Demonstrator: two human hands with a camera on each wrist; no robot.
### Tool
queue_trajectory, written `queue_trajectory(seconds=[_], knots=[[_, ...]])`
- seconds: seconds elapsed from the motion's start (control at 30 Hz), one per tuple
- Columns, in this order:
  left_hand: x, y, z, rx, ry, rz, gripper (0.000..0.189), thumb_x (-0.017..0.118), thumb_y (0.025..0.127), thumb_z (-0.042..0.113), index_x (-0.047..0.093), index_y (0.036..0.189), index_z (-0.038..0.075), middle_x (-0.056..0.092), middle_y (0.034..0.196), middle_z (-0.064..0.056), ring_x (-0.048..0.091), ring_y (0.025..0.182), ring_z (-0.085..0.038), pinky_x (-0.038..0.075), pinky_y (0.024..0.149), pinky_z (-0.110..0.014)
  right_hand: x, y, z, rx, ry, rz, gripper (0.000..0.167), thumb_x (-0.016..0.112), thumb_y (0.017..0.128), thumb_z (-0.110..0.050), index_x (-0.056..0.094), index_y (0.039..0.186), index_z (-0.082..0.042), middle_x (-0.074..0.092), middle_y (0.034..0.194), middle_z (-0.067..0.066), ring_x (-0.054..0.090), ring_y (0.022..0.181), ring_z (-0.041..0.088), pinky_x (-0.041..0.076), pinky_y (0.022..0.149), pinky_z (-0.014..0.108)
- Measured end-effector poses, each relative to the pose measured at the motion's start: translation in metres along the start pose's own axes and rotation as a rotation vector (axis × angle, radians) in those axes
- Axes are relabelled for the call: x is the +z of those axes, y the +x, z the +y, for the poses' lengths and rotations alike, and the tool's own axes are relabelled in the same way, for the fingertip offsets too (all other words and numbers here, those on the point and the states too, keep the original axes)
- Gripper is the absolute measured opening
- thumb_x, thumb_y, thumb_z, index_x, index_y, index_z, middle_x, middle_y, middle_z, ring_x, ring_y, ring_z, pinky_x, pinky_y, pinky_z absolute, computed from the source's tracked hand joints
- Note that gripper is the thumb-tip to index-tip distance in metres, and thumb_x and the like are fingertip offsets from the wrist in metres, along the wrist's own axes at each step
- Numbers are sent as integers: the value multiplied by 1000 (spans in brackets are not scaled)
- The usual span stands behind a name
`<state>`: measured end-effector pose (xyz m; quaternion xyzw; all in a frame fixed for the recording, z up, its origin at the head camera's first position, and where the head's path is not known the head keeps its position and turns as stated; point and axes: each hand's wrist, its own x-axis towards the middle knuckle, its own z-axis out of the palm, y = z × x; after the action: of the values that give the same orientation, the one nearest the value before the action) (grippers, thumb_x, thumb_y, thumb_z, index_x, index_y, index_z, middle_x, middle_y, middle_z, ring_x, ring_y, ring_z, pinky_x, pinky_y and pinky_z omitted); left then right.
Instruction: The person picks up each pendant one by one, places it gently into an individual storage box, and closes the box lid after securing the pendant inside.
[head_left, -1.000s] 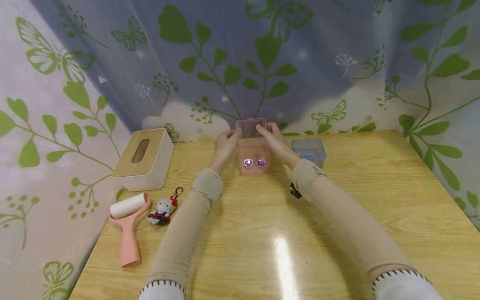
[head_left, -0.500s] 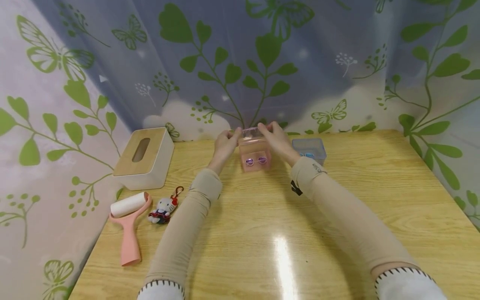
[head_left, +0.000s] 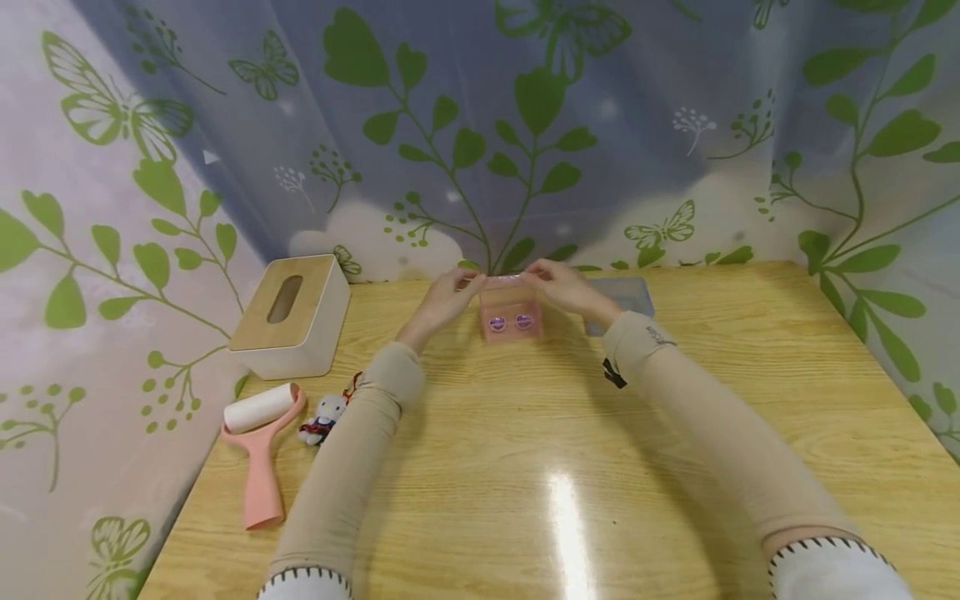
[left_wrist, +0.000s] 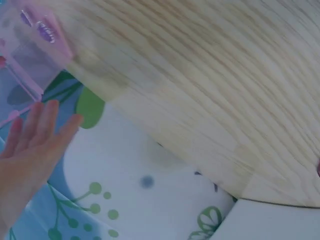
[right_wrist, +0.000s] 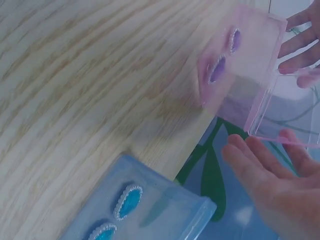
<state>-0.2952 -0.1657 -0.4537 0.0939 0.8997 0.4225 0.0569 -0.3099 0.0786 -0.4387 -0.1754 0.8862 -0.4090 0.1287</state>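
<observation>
A small translucent pink box (head_left: pixel 511 337) with two purple gems sits at the back of the table. Its hinged lid (right_wrist: pixel 292 112) is raised at an angle to the body in the right wrist view; from the head it looks thin. My left hand (head_left: pixel 444 304) is at the lid's left edge, fingertips touching or nearly touching it. On the other side my right hand (head_left: pixel 568 293) meets the lid's right edge. Both wrist views show extended fingers. Beside my right forearm stands a translucent blue box (head_left: pixel 633 293) with blue gems (right_wrist: pixel 129 201), partly hidden.
To the left are a tissue box (head_left: pixel 288 312) with a wooden top, a pink lint roller (head_left: pixel 261 467) and a plush cat keychain (head_left: pixel 324 417), partly covered by my left sleeve. A patterned curtain (head_left: pixel 450 108) hangs right behind the table's back edge.
The pink lid has gone from upright to lower in the head view, with both hands following it down. My forearms have spread slightly apart, and the left sleeve now covers part of the keychain.
</observation>
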Motion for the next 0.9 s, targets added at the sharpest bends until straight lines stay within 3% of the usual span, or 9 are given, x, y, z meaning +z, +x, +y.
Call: queue_trajectory(seconds=[0.27, 0.47, 0.63, 0.77, 0.9], knots=[[3, -9, -13, 89, 90, -95, 53, 50, 111, 40, 48, 157, 13, 49, 164, -13, 46, 151, -38, 39, 126, -55, 1, -3, 13, -82, -89, -111, 53, 55, 111, -35, 48, 151, -1, 45, 162, 23, 39, 153, 47, 33, 129, 60], [11, -9, -23, 153, 186, -85, 53, 57, 109, 31, 47, 158, 11, 46, 165, -14, 42, 155, -36, 31, 131, -53, 10, -8, 17, -79, -241, -116, 64, 58, 109, -35, 35, 164, -9, 31, 172, 20, 41, 153, 45, 33, 128, 61], [17, -9, -21, 171, 246, -71, 54, 60, 108, 21, 46, 158, 7, 44, 166, -17, 38, 157, -37, 27, 133, -52, 19, -11, 20, -102, -313, -91, 64, 57, 110, -29, 33, 165, -6, 19, 174, 25, 41, 151, 48, 30, 129, 61], [19, -9, -20, 181, 322, -51, 55, 65, 105, 20, 49, 155, 5, 44, 165, -20, 41, 154, -40, 30, 132, -52, 24, -13, 19, -95, -350, -44, 63, 59, 109, -29, 36, 164, -8, 22, 173, 23, 41, 151, 48, 25, 131, 60], [21, -11, -20, 156, 386, -32, 55, 70, 102, 20, 53, 153, 8, 44, 165, -19, 44, 153, -40, 33, 130, -51, 29, -14, 15, -103, -420, -25, 61, 58, 109, -27, 38, 163, -7, 26, 172, 21, 41, 151, 48, 29, 129, 59]])
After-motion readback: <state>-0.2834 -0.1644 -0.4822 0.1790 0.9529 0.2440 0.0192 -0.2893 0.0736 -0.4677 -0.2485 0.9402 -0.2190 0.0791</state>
